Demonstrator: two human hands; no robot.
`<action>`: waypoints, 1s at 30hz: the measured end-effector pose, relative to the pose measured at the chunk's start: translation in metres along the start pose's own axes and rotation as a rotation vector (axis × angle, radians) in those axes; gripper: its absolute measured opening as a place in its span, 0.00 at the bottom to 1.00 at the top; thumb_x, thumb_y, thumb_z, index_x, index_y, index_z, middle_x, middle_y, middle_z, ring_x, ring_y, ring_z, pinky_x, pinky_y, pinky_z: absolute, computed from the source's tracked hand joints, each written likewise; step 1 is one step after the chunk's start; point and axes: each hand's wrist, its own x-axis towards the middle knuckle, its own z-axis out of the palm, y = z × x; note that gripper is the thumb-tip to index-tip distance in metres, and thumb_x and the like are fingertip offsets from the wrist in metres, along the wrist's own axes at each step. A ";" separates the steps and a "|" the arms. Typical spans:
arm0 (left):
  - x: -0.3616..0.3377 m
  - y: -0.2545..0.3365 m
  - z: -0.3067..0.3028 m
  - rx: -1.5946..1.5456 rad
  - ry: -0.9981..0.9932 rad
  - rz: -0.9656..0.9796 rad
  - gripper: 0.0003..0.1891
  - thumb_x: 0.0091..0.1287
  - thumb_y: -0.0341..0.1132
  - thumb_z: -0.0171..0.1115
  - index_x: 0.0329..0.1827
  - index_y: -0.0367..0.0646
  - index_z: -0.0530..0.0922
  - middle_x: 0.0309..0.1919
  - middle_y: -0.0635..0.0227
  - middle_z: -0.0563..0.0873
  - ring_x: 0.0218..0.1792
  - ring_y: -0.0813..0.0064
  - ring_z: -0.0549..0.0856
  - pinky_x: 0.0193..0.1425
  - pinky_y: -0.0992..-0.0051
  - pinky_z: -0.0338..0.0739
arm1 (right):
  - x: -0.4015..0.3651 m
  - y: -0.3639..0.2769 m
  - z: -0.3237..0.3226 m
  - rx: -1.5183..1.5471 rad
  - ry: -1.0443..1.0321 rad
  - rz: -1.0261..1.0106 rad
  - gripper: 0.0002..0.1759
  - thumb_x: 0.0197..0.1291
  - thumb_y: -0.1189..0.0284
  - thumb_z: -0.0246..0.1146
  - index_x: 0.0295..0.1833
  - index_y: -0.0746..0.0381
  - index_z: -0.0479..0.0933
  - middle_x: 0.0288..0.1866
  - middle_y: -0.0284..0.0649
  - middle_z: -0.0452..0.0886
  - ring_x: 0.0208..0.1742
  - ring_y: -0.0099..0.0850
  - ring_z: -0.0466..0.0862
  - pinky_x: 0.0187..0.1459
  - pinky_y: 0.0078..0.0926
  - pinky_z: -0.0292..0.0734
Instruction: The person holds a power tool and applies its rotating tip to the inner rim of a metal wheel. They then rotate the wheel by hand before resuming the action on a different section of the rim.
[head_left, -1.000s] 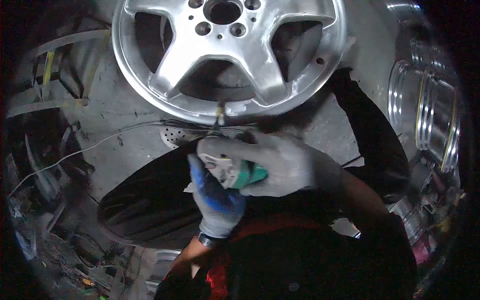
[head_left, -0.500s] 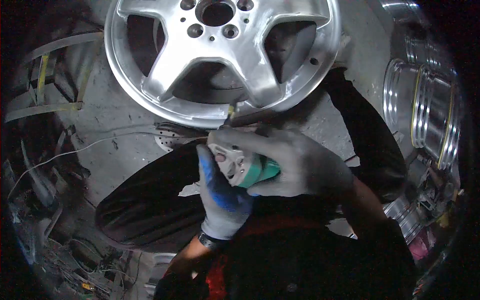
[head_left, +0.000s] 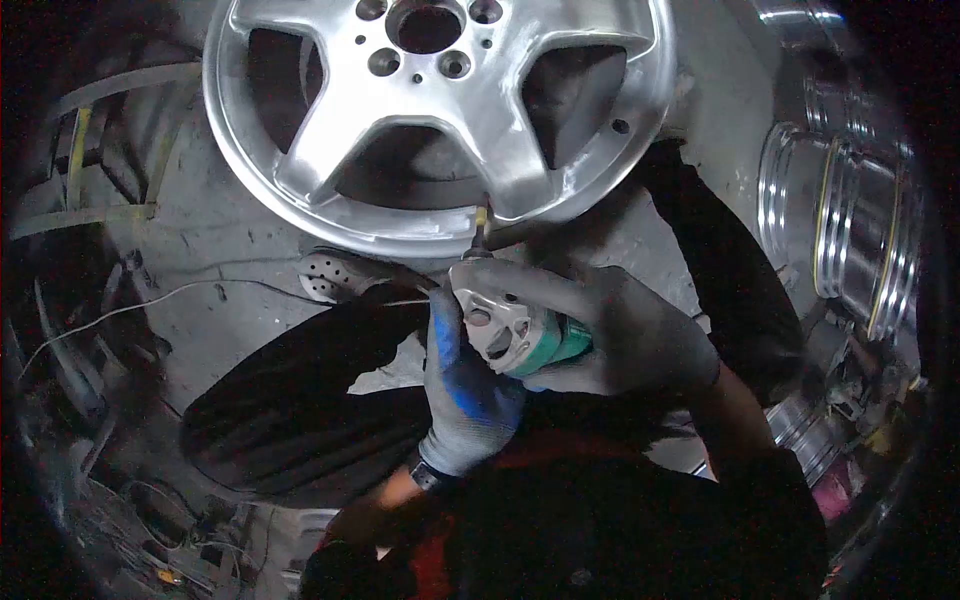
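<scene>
Two gloved hands on one tool, tip at the wheel's edge

The right hand [head_left: 625,325] is wrapped around the green body of a power tool [head_left: 515,335], its upper edge lying along the silver head toward the tip [head_left: 481,217]. The left hand [head_left: 468,395] is part-curled under the head from the near left, thumb up along the side; its fingers are hidden, so I cannot tell how firmly they press. The wheel [head_left: 345,150] lies just beyond both hands, spokes facing up. The tip stands ahead of the right hand, at the wheel's outer band near the foot of a spoke; whether it touches the metal is too small to tell.

To work well here, I would let the left hand steady the head and the right hand guide the angle, keeping pressure light and even. Short, overlapping strokes along the curve should suit this band better than dwelling in one spot, which could cut a groove. The nearby spoke calls for care, as the tip could catch there. Fingers near the front of the tool are best kept back from the tip. The cable [head_left: 200,285] to the left of the left hand should stay slack and clear, as should the shoe [head_left: 330,277] beside it.
</scene>
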 end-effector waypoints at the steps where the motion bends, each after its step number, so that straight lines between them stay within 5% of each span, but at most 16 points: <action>1: -0.001 -0.002 -0.002 0.334 -0.029 0.109 0.28 0.81 0.58 0.42 0.67 0.45 0.72 0.61 0.64 0.80 0.64 0.67 0.80 0.74 0.61 0.71 | 0.001 0.000 0.000 0.017 0.029 -0.038 0.51 0.47 0.70 0.77 0.79 0.49 0.63 0.62 0.54 0.80 0.59 0.52 0.82 0.61 0.45 0.78; 2: -0.002 0.001 -0.004 0.334 -0.025 0.114 0.28 0.81 0.58 0.42 0.67 0.45 0.72 0.61 0.64 0.80 0.64 0.67 0.80 0.74 0.61 0.71 | 0.003 -0.001 0.000 0.017 0.025 -0.044 0.51 0.47 0.70 0.77 0.79 0.49 0.63 0.62 0.54 0.80 0.59 0.52 0.82 0.61 0.45 0.78; 4: -0.004 0.009 -0.006 -0.362 0.021 -0.112 0.28 0.80 0.58 0.41 0.68 0.45 0.71 0.62 0.64 0.79 0.64 0.66 0.79 0.74 0.61 0.71 | 0.004 -0.002 0.004 -0.033 -0.051 0.003 0.51 0.47 0.71 0.77 0.79 0.51 0.63 0.64 0.52 0.79 0.63 0.51 0.80 0.63 0.44 0.77; 10: -0.007 0.002 0.000 0.130 -0.036 0.109 0.27 0.80 0.58 0.43 0.67 0.47 0.72 0.61 0.63 0.81 0.64 0.63 0.80 0.73 0.59 0.72 | 0.000 -0.004 0.002 -0.016 0.038 -0.076 0.52 0.47 0.72 0.77 0.79 0.51 0.63 0.66 0.52 0.77 0.62 0.50 0.80 0.64 0.44 0.76; 11: -0.006 0.004 0.001 0.129 -0.036 0.109 0.27 0.80 0.58 0.43 0.67 0.47 0.72 0.61 0.63 0.81 0.64 0.63 0.80 0.73 0.59 0.72 | 0.002 -0.004 0.003 -0.017 0.037 -0.076 0.52 0.47 0.72 0.77 0.79 0.51 0.63 0.66 0.52 0.77 0.62 0.50 0.80 0.64 0.44 0.76; 13: -0.001 0.010 0.002 -0.352 0.065 -0.131 0.27 0.80 0.57 0.44 0.68 0.47 0.72 0.61 0.63 0.81 0.64 0.64 0.80 0.72 0.59 0.73 | 0.006 -0.004 0.005 -0.010 0.005 -0.047 0.51 0.47 0.70 0.77 0.79 0.48 0.63 0.64 0.53 0.78 0.59 0.51 0.81 0.62 0.44 0.77; 17: -0.006 0.029 -0.013 -0.381 0.014 -0.047 0.26 0.80 0.56 0.43 0.68 0.47 0.72 0.62 0.63 0.81 0.63 0.65 0.81 0.72 0.59 0.73 | 0.024 -0.008 0.016 -0.123 -0.094 0.034 0.46 0.50 0.68 0.77 0.77 0.54 0.67 0.72 0.43 0.75 0.66 0.47 0.79 0.67 0.40 0.74; 19: -0.008 0.043 -0.017 -0.305 0.156 0.043 0.26 0.80 0.56 0.44 0.68 0.47 0.72 0.62 0.63 0.81 0.63 0.67 0.81 0.71 0.59 0.74 | 0.037 0.004 0.032 -0.085 -0.061 -0.135 0.50 0.51 0.67 0.76 0.80 0.49 0.62 0.73 0.43 0.73 0.62 0.47 0.81 0.65 0.43 0.75; 23: -0.010 0.060 -0.040 -0.281 0.144 0.095 0.27 0.78 0.57 0.47 0.70 0.49 0.72 0.64 0.65 0.81 0.64 0.65 0.80 0.70 0.57 0.74 | 0.060 -0.003 0.040 -0.135 -0.036 -0.227 0.53 0.52 0.60 0.75 0.82 0.43 0.56 0.66 0.49 0.77 0.50 0.51 0.82 0.57 0.49 0.80; 28: -0.011 0.049 -0.031 -0.204 0.160 0.112 0.27 0.78 0.58 0.48 0.69 0.50 0.73 0.63 0.65 0.81 0.64 0.64 0.80 0.69 0.57 0.75 | 0.047 0.011 0.045 -0.120 0.035 -0.284 0.52 0.48 0.59 0.75 0.80 0.42 0.59 0.64 0.51 0.75 0.57 0.52 0.82 0.56 0.49 0.82; 30: -0.012 0.035 -0.020 -0.357 0.098 0.023 0.25 0.79 0.55 0.47 0.68 0.48 0.73 0.62 0.64 0.81 0.64 0.65 0.80 0.70 0.57 0.75 | 0.022 0.010 0.031 -0.242 -0.001 -0.144 0.52 0.48 0.58 0.76 0.80 0.41 0.60 0.59 0.54 0.77 0.53 0.53 0.84 0.52 0.49 0.82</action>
